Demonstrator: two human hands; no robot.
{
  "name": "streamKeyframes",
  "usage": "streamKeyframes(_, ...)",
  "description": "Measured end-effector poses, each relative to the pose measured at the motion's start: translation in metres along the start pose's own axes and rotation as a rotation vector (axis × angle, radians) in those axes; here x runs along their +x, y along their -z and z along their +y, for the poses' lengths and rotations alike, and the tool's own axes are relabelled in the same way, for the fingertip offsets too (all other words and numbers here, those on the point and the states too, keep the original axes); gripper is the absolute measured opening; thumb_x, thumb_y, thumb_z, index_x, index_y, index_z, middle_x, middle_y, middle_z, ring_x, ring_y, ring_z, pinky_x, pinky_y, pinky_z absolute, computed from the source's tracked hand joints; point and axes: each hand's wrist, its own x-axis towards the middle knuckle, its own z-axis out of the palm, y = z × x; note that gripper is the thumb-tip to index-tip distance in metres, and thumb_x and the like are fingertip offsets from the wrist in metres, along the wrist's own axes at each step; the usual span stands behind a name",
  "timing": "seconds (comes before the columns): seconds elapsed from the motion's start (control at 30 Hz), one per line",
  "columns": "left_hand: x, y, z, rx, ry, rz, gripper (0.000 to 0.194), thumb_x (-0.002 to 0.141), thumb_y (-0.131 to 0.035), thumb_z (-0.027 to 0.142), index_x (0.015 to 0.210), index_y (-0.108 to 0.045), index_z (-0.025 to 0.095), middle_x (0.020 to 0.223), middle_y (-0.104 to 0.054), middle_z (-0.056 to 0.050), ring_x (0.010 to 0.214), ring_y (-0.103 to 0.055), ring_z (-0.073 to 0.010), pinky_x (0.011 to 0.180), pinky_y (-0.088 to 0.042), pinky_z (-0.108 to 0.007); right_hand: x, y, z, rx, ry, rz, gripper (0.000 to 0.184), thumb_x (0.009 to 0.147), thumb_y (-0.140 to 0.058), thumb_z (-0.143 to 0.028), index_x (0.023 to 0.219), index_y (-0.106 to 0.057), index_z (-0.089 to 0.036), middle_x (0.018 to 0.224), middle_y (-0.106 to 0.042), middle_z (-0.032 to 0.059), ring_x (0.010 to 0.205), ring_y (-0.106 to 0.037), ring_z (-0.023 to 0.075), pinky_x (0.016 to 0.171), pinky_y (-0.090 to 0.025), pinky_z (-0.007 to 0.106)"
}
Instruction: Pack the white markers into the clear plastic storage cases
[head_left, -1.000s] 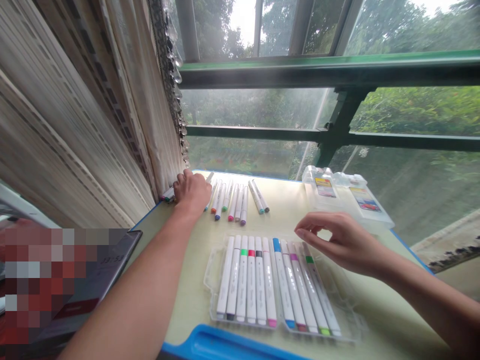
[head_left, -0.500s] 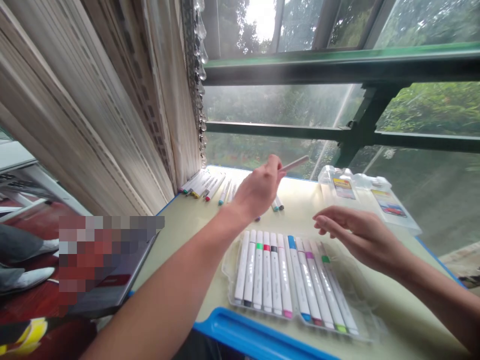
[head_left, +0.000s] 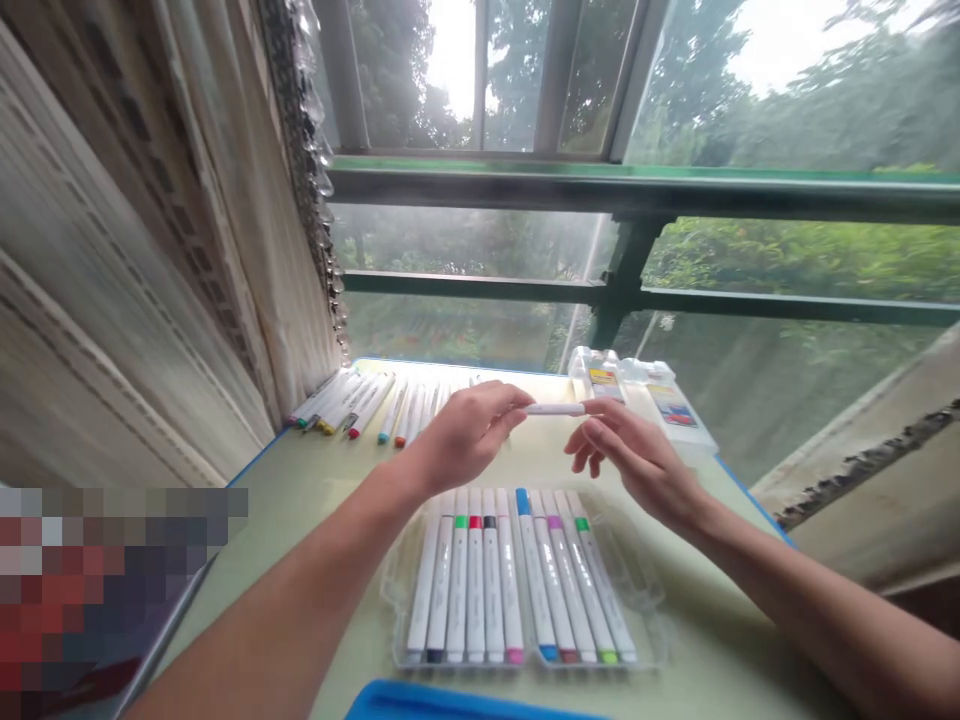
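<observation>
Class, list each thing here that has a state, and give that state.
Left hand: closed on a marker
Right hand: at its other end, grip unclear
That marker: raised, roughly level
Near case: open, holding markers
Loose markers: lying on the table
Curtain: hanging in folds

The left hand (head_left: 474, 436) holds a white marker (head_left: 555, 409) level above the bench (head_left: 285, 560), and the fingertips of the right hand (head_left: 626, 447) meet its other end. Nearer the person, a clear tray (head_left: 654, 600) holds a row of white markers (head_left: 491, 590) lying side by side, with some blue, green, red, black and purple bands among them. Loose markers (head_left: 360, 408) lie along the far left of the bench, partly hidden by the left hand. Two clear cases (head_left: 686, 430) with picture labels stand at the far right, near the window (head_left: 795, 250).
</observation>
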Motion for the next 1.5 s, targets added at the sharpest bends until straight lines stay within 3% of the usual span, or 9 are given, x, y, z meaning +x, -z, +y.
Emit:
streamKeyframes(0.33, 0.0, -0.013, -0.007, -0.058, 0.013, -0.02, 0.02, 0.093, -0.054, 0.02, 0.102, -0.071, 0.016, 0.093, -0.072, -0.006, 0.085, -0.064, -0.0163, 0.081, -0.048, -0.029, 0.001, -0.002, 0.005, -0.05, 0.046, 0.03, 0.031, 0.093, -0.06, -0.047, 0.096, -0.064, -0.017, 0.075, -0.067, 0.0026, 0.058, -0.064, 0.0128, 0.048, -0.048, 0.025)
streamKeyframes(0.53, 0.0, -0.012, -0.005, -0.088, 0.1, -0.016, 0.022, 0.092, -0.054, 0.023, 0.103, -0.074, 0.018, 0.096, -0.075, -0.005, 0.087, -0.066, -0.0171, 0.08, -0.049, -0.029, 0.004, -0.001, 0.006, 0.009, 0.054, 0.136, 0.031, 0.092, -0.061, -0.047, 0.1, -0.062, -0.018, 0.081, -0.071, 0.0041, 0.057, -0.066, 0.0134, 0.046, -0.048, 0.025)
streamKeyframes(0.83, 0.0, -0.008, -0.001, -0.186, 0.215, -0.209, 0.022, 0.09, -0.056, 0.025, 0.097, -0.076, 0.017, 0.085, -0.075, -0.003, 0.079, -0.066, -0.0159, 0.073, -0.047, -0.027, 0.008, 0.002, 0.0, 0.095, 0.021, 0.27, 0.032, 0.089, -0.065, -0.048, 0.096, -0.061, -0.017, 0.076, -0.069, 0.0016, 0.049, -0.065, 0.0118, 0.04, -0.048, 0.023)
streamKeyframes(1.33, 0.001, -0.006, -0.006, -0.543, 0.288, -0.351, 0.026, 0.085, -0.062, 0.023, 0.105, -0.075, 0.013, 0.084, -0.073, -0.005, 0.081, -0.063, -0.0153, 0.073, -0.044, -0.026, 0.006, 0.0, -0.001, 0.114, 0.05, 0.239, 0.03, 0.092, -0.063, -0.04, 0.107, -0.065, -0.014, 0.083, -0.072, 0.0034, 0.044, -0.064, 0.0108, 0.039, -0.048, 0.023)
streamKeyframes(1.5, -0.001, -0.01, -0.008, -0.657, 0.314, -0.422, 0.023, 0.082, -0.066, 0.02, 0.102, -0.074, 0.013, 0.085, -0.074, -0.006, 0.079, -0.064, -0.0156, 0.074, -0.048, -0.026, 0.005, -0.001, 0.001, 0.121, 0.038, 0.188, 0.037, 0.092, -0.064, -0.038, 0.121, -0.062, -0.015, 0.087, -0.073, 0.0045, 0.045, -0.066, 0.0121, 0.04, -0.05, 0.025)
